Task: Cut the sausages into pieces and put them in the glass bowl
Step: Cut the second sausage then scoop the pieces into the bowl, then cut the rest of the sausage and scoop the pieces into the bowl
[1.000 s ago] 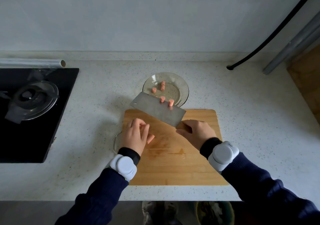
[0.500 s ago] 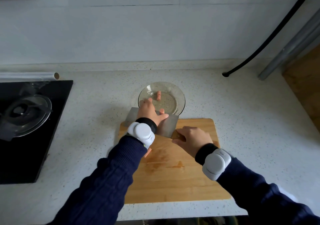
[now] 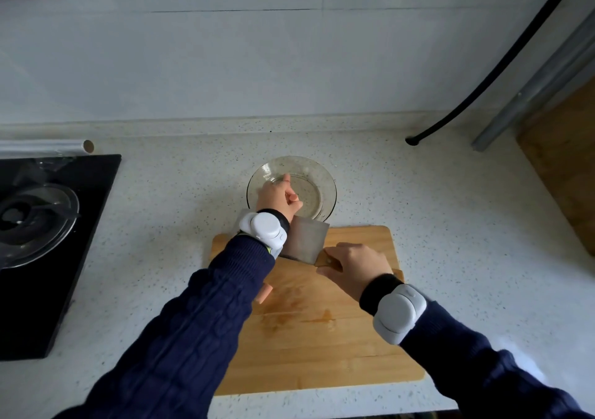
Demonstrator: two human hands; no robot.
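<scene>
My left hand (image 3: pixel 277 197) is hovering over the round clear glass bowl (image 3: pixel 325 178) on the speckled desk (image 3: pixel 450 212), fingers curled around a pink sausage piece (image 3: pixel 292 197). My right hand (image 3: pixel 355 269) is gripping the flat steel cleaver (image 3: pixel 306 240), its fingers wrapped around the handle; a smooth pink sausage stub (image 3: pixel 266 292) is lying on the rectangular wooden cutting board (image 3: pixel 322 338).

Black stove (image 3: pixel 48 251), black cable (image 3: pixel 502 70)

We count one glass bowl (image 3: pixel 325 177) on the far side of the counter, and one wooden cutting board (image 3: pixel 322 338) nearer. One cleaver (image 3: pixel 306 238) is in view. We count two hands: one left hand (image 3: pixel 276 197) and one right hand (image 3: pixel 355 269), each with one white wrist device, two in all. One sausage piece (image 3: pixel 292 197) shows at the left hand; one further sausage portion (image 3: pixel 266 293) shows on the board. At left we record one stove (image 3: pixel 48 241).
</scene>
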